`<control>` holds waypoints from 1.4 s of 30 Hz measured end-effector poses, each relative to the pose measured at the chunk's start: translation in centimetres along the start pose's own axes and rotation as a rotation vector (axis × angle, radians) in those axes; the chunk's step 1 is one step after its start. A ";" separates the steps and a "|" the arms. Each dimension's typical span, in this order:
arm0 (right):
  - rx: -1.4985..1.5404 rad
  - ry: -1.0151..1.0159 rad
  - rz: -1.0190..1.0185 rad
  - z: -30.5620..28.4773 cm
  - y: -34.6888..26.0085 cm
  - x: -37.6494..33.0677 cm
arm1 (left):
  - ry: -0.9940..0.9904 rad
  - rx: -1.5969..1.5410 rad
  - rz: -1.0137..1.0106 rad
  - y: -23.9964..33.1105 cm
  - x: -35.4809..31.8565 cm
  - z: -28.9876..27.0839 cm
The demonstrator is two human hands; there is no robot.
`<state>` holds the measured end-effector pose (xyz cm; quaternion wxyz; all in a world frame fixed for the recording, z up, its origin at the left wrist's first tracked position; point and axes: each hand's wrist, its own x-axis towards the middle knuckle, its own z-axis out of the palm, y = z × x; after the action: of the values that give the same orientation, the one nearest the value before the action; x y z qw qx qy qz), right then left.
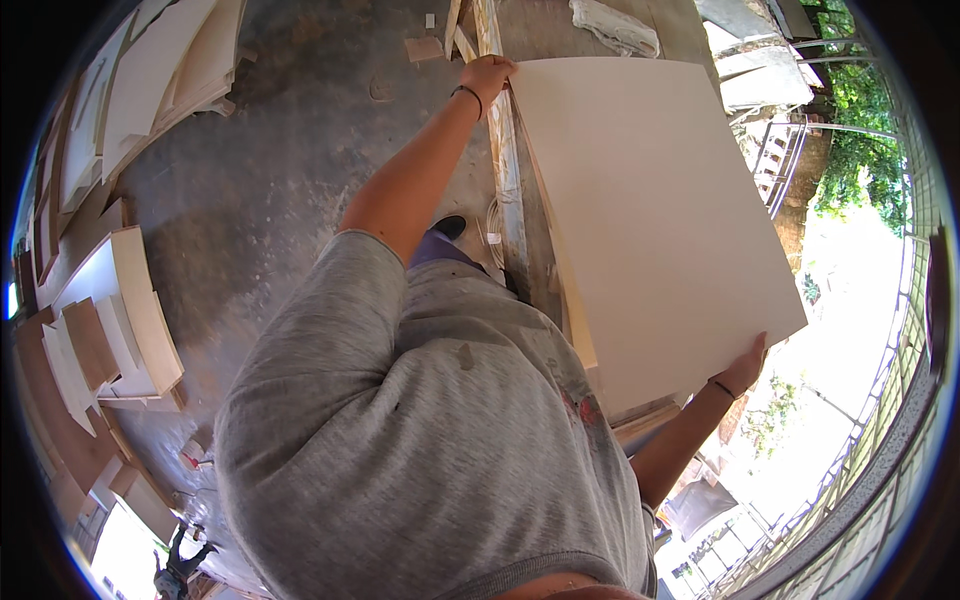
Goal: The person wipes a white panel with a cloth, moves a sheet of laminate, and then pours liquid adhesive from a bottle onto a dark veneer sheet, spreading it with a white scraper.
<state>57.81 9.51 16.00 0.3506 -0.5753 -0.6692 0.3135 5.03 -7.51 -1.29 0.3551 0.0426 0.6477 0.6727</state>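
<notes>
A large white board lies slanted on my right side, its flat face toward me. My left hand is closed on its far left corner, and a dark band circles that wrist. Down at the board's near right edge, my right hand grips it, with part of the fingers hidden behind the board. Pale wooden edges show under the board's left side; how many sheets lie there I cannot tell.
A paint-streaked wooden beam runs beside the board, close to my shoe. White panels and stacked board pieces stand along the left. Crumpled whitish sheeting lies beyond the board. Another person is far off at lower left.
</notes>
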 end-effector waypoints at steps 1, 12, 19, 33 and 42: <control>0.017 0.001 0.009 0.1 -0.1 -0.2 | -0.001 -0.020 0.007 0.1 -0.3 0.1; 0.081 0.019 -0.009 1.5 4.2 -1.9 | 0.136 -0.005 0.082 -1.5 0.1 0.4; 0.298 0.127 0.215 4.7 0.8 -3.8 | 0.276 0.108 0.124 -4.2 -3.0 1.7; 0.461 0.110 0.190 6.8 6.3 -3.5 | -0.118 -0.072 -0.143 -9.3 -21.2 6.1; 0.374 0.217 0.080 8.4 10.2 -3.4 | -0.117 -0.024 -0.103 -9.8 -22.0 6.8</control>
<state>56.76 7.49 2.53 0.5083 -0.5569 -0.5343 0.3821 29.07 -14.42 -0.14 0.4268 0.0441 0.6190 0.6578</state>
